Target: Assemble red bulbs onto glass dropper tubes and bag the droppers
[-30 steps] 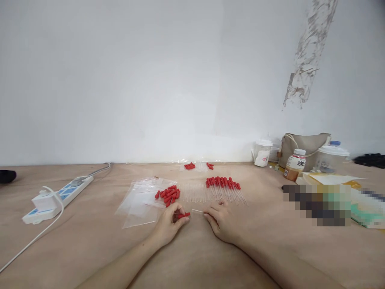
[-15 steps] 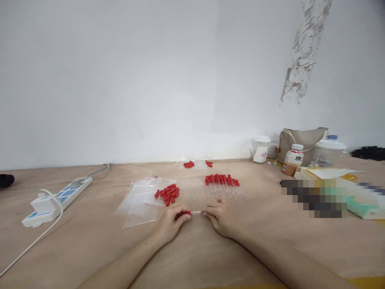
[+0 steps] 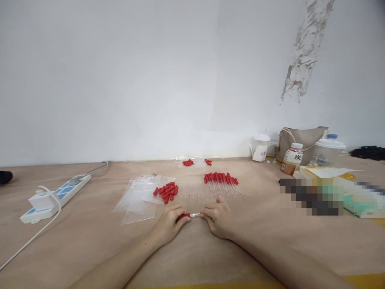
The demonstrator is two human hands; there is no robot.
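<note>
My left hand (image 3: 171,222) is closed around a red rubber dropper bulb (image 3: 184,216), most of it hidden by the fingers. My right hand (image 3: 217,218) pinches a clear glass dropper tube (image 3: 195,215), whose left end meets the bulb between the two hands. Just beyond my left hand lies a pile of loose red bulbs (image 3: 167,191). Bare glass tubes (image 3: 192,188) lie side by side in the middle. Past my right hand rests a row of droppers (image 3: 221,182) with red bulbs on their tubes.
Flat clear plastic bags (image 3: 140,200) lie left of the pile. Further left is a white power strip (image 3: 60,197) with a cable. More red bulbs (image 3: 188,162) sit by the wall. At right stand a lidded cup (image 3: 260,148), a drink bottle (image 3: 292,159) and a grey bag (image 3: 300,144).
Both hands stay together at the bulb and tube, which sit slightly lower and more tilted. The whole view has shifted a little.
</note>
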